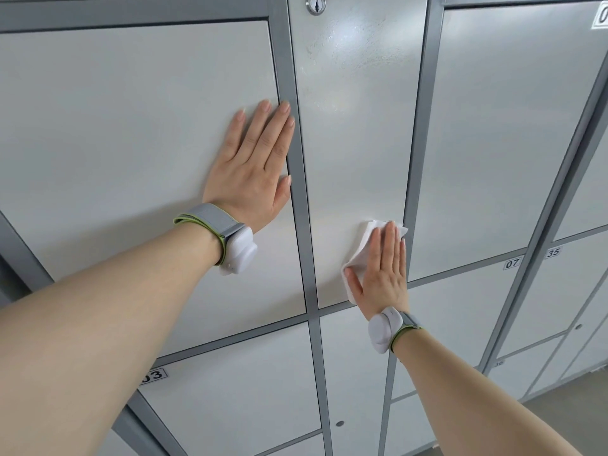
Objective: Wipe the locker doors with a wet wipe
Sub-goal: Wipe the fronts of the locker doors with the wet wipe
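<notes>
A wipe (363,240) is pressed flat against the middle door (355,133), low on the panel and just beside its right edge. It is covered by the right hand (383,274), whose four fingers are held straight and pressed together, the thumb spread off to the left onto the wipe. Only the wipe's crumpled top edge and left side are seen. The rest is hidden under the palm, so its full shape cannot be told.

The left hand (253,166) is laid flat on the left door (131,126), with the fingers straight and barely parted and the thumb drawn in alongside. Two fingertips are lapped onto the grey frame (301,225) between the doors.

A left tracker (238,253) and a right tracker (385,329) are worn at the wrists.

The lock (316,4) at the top of the middle door is cut by the upper border. Faint smears are seen below it under glare, and whether they are wet cannot be told.

The labels "07" (512,263) and "35" (553,252) can be read. The "03" label (153,376) is partly hidden by the left forearm, and the corner label (602,14) is cut off at the right edge.
</notes>
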The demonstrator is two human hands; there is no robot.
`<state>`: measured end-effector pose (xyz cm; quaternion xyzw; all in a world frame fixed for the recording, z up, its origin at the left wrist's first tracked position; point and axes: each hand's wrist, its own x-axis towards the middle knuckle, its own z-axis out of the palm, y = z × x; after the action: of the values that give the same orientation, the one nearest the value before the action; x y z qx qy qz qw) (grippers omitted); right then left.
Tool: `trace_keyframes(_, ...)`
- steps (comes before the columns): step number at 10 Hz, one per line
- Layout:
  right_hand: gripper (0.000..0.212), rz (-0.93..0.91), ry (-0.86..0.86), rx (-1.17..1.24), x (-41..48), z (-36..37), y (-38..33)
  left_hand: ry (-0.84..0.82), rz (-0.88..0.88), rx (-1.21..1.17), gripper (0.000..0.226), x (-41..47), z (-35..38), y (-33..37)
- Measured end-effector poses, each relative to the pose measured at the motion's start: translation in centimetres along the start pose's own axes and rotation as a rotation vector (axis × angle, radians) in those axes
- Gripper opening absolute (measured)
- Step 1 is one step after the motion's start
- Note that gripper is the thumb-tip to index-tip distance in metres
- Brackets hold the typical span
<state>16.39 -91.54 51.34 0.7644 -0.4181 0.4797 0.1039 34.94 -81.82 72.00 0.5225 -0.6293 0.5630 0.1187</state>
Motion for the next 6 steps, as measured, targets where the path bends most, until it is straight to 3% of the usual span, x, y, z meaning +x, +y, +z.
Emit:
trace_keyframes(2, 0.076, 0.047, 0.037, 0.103, 2.0, -0.3, -2.1, 0.003, -0.001, 0.002, 0.066, 0.0, 0.1, 0.0)
trace_keyframes(4, 0.072, -0.177, 0.039, 0.114, 1.3, 0.4, -4.0, 0.0, 0.0, 0.0, 0.067, 0.0, 0.2, 0.0)
trace_keyframes(6, 0.073, -0.358, -0.025, -0.026, -1.1, 1.5, -1.7, -0.02, -0.003, -0.009, 0.067, 0.1, 0.0, 0.0)
